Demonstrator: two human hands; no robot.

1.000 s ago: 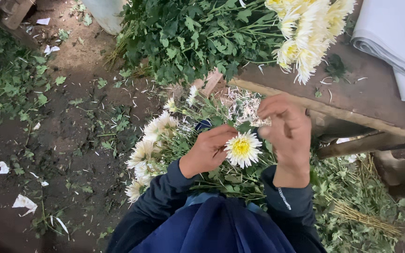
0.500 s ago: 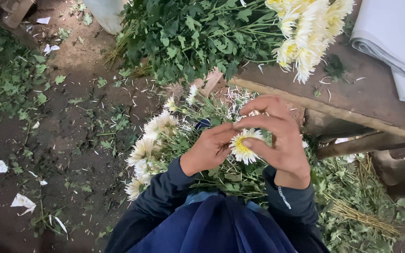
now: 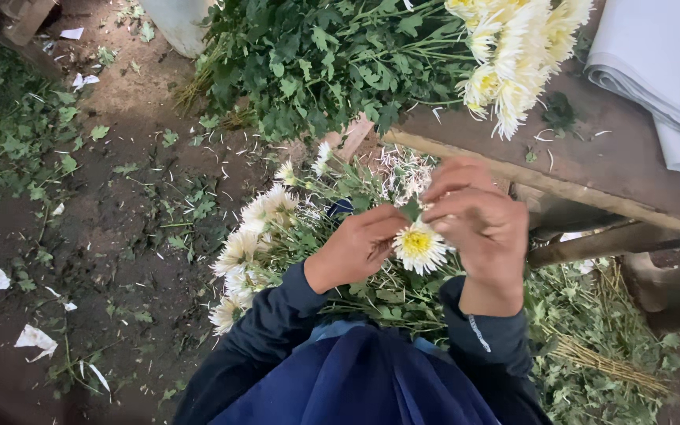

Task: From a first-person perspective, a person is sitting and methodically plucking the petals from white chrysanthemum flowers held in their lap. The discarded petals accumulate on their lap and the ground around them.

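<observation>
Between both hands, a white chrysanthemum (image 3: pixel 419 246) with a yellow centre is pinched: left hand (image 3: pixel 353 249) grips beneath the bloom, right hand (image 3: pixel 478 228) curls over its petals, above a lap bunch (image 3: pixel 265 236), beside the wooden tabletop (image 3: pixel 592 157)

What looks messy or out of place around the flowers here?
The dirt ground is littered with torn green leaves and white paper scraps, with loose petals by the wooden bench. Otherwise nothing looks damaged: both hands, left and right, hold a white flower that looks whole.
</observation>
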